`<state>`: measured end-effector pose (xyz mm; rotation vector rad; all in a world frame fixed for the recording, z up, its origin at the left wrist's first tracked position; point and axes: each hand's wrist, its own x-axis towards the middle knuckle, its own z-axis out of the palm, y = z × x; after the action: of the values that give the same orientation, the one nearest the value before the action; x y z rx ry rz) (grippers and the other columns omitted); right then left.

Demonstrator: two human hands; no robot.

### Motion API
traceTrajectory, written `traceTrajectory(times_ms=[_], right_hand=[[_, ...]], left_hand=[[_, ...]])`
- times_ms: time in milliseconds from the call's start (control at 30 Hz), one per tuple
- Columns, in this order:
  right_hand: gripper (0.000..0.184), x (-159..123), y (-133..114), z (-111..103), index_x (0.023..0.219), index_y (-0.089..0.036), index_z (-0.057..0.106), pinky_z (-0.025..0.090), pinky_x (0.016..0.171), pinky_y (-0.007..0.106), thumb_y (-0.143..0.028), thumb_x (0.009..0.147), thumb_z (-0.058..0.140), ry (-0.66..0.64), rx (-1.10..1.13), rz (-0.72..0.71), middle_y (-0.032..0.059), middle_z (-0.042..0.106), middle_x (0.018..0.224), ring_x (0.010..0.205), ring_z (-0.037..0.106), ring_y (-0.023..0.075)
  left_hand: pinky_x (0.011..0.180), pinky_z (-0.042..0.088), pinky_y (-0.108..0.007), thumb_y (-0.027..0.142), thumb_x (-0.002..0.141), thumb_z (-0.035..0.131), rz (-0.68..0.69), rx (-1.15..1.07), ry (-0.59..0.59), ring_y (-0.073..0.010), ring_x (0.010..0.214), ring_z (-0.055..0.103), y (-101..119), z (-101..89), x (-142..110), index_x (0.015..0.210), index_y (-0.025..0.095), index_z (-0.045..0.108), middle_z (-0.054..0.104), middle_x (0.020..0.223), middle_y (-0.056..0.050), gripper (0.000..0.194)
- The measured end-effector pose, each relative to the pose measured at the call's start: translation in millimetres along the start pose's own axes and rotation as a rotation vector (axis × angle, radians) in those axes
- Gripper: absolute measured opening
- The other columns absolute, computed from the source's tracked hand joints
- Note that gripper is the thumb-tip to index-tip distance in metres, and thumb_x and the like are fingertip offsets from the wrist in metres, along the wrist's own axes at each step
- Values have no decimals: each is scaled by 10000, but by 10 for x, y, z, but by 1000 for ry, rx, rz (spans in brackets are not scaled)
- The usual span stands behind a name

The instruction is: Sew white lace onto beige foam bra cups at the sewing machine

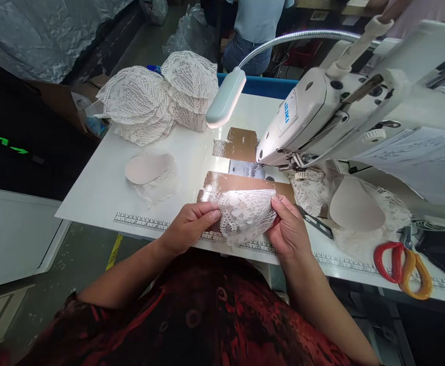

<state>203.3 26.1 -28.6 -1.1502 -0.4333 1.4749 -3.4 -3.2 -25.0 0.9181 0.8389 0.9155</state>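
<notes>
Both forearms reach forward, left hand (196,226) and right hand (289,226) pinching, fingers curled.

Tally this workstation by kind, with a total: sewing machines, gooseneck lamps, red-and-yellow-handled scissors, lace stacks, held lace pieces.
Sewing machine: 1
Gooseneck lamp: 1
Red-and-yellow-handled scissors: 1
Left lace stack and right lace stack: 2
Held lace piece: 1
Total: 6

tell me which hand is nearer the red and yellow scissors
Right. The right hand holds the right edge of the lace piece, left of the scissors; the left hand is at its left edge, farther away.
</notes>
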Motion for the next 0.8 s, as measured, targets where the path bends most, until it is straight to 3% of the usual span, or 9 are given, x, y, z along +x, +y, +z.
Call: traceTrajectory(times_ms=[267, 400, 500, 633, 800], right_hand=[[297, 34, 44, -44, 774, -204, 601, 532, 716, 302, -353, 616, 804, -22, -81, -67, -23, 643, 741, 701, 622, 138], [268, 2, 64, -3, 778, -203, 609, 523, 731, 305, -356, 645, 784, -23, -80, -114, -19, 647, 746, 715, 615, 137], [236, -36, 80, 43, 800, -203, 622, 517, 728, 307, -360, 686, 756, -59, -95, -137, -13, 644, 737, 724, 608, 143], [218, -64, 76, 72, 796, -210, 616, 504, 708, 294, -360, 702, 743, -98, -107, -125, -21, 622, 719, 699, 588, 136], [252, -90, 76, 68, 743, -213, 581, 479, 631, 275, -384, 673, 752, -130, -124, -30, -18, 608, 677, 632, 552, 136]], left_hand=[[716, 462, -275, 323, 845, 610, -8, -92, 19, -116, 701, 527, 28, 1, -15, 912, 131, 669, 577, 752, -19, 212], [834, 478, -323, 300, 823, 635, -2, -124, -15, -162, 850, 601, 55, 56, 12, 1157, 161, 604, 646, 917, -56, 364], [914, 455, -340, 246, 777, 688, 30, -69, -46, -196, 980, 607, 42, 97, 47, 1222, 164, 556, 658, 1062, -80, 471], [875, 471, -322, 200, 786, 634, -5, -105, 2, -185, 936, 633, 15, 103, 78, 1131, 157, 615, 690, 1000, -59, 349], [689, 497, -269, 117, 623, 663, -136, -237, 96, -173, 751, 648, 15, 76, 86, 871, 123, 698, 703, 782, -46, 251]])
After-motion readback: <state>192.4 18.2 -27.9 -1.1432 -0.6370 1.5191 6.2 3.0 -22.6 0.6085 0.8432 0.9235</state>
